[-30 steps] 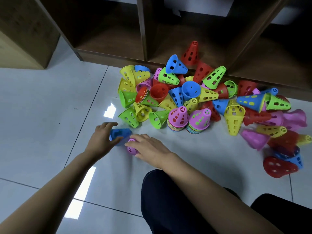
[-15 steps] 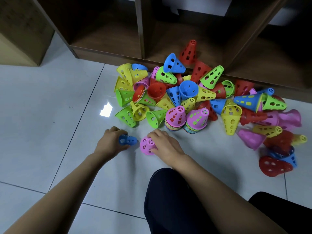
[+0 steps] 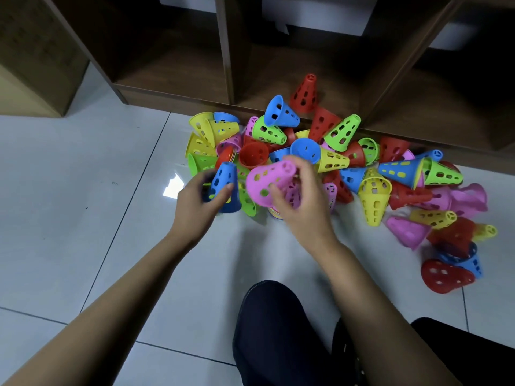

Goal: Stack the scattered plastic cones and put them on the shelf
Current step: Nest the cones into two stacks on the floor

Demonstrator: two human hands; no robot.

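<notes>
Holding a blue cone [image 3: 225, 188] in the left hand [image 3: 195, 203] and a pink cone [image 3: 269, 181] in the right hand [image 3: 299, 201] above the floor [image 3: 83, 190], the person seems ready to nest them, mouth over tip, with the shelf [image 3: 172, 76] waiting.

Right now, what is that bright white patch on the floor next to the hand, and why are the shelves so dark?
In the head view, the white patch is glare, probably a light reflected in the glossy floor tiles beside the left hand. The shelf compartments lie in deep shadow, and the wide lens bends straight edges.
</notes>
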